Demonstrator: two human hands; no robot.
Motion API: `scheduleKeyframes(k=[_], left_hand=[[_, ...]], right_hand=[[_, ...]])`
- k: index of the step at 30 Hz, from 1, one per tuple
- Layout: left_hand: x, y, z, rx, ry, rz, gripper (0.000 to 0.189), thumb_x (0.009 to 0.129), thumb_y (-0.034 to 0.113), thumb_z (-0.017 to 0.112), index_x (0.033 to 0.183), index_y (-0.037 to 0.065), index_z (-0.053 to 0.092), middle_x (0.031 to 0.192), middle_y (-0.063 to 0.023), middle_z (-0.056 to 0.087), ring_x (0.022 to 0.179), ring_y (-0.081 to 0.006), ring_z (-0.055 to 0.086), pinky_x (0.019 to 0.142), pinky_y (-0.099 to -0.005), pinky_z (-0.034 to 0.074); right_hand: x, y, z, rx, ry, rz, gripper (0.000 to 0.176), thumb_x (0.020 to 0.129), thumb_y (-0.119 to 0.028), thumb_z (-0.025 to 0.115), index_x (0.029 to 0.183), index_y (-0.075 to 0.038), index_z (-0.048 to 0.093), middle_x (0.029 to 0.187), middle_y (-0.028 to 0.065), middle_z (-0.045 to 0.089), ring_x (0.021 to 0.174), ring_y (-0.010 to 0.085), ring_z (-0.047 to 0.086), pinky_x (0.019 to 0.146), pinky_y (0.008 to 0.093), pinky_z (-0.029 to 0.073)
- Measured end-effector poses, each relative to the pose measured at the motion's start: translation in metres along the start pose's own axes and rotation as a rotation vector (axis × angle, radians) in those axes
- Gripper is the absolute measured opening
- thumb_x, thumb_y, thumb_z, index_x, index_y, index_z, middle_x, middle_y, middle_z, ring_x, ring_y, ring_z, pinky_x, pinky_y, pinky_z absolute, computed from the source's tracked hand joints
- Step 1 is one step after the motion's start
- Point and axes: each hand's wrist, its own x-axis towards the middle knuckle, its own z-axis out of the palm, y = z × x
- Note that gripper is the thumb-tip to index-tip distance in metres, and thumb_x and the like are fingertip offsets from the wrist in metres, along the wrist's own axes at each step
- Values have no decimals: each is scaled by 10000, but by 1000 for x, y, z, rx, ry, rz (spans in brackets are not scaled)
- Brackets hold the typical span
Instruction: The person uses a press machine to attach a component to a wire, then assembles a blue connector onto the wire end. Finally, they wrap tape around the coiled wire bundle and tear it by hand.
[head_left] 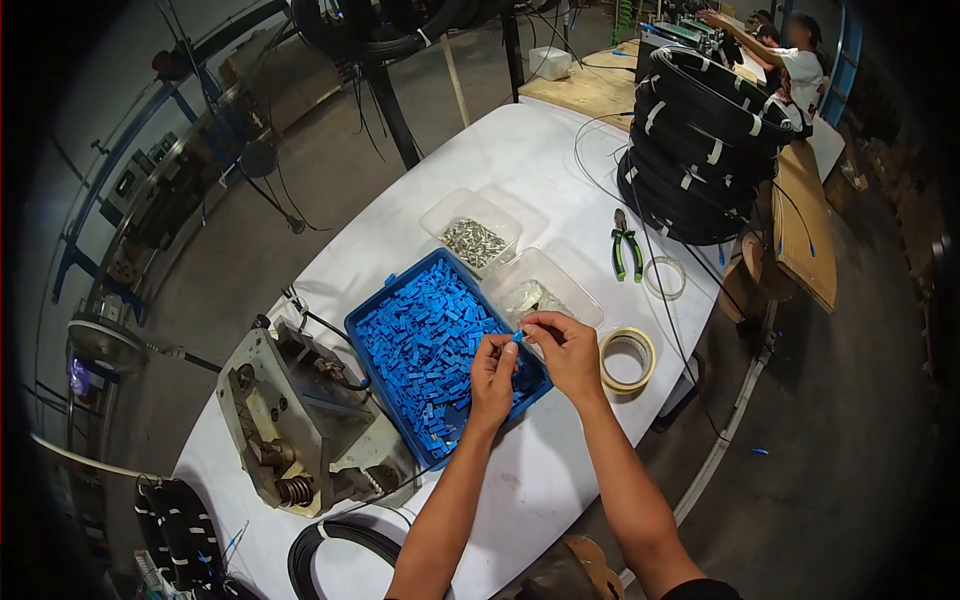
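My left hand is closed, thumb and fingers pinching a small blue plastic connector housing. Close beside it, my right hand is also closed in a pinch at the upper end of that piece; whatever lies between its fingertips is too small to make out. Both hands are over the right side of a blue tray heaped with loose blue housings. Just beyond my fingers stands a clear plastic box with small pale parts. Behind the tray, another clear box holds many small metal terminals.
Left of the tray stands a metal press. A tape roll, green-handled pliers and a thin ring lie to the right. Stacked black cable coils rise behind them. A cable coil lies in front. A person works farther back.
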Motion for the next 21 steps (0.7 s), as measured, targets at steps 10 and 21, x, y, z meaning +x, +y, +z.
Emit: scheduleKeyframes(k=[10, 21], left_hand=[[-1, 0, 1, 39, -16, 34, 154, 1009, 179, 566, 1030, 27, 566, 785, 43, 499, 681, -32, 425, 591, -201, 353], [-1, 0, 2, 39, -11, 50, 128, 1006, 152, 572, 1022, 25, 571, 781, 45, 498, 680, -33, 417, 590, -205, 351]], right_hand=[[-7, 5, 5, 22, 29, -100, 123, 889, 19, 650, 996, 37, 707, 911, 95, 718, 760, 126, 680, 673, 243, 551], [-10, 1, 6, -25, 68, -190, 130, 887, 42, 632, 989, 18, 709, 931, 113, 716, 743, 162, 706, 649, 257, 579]])
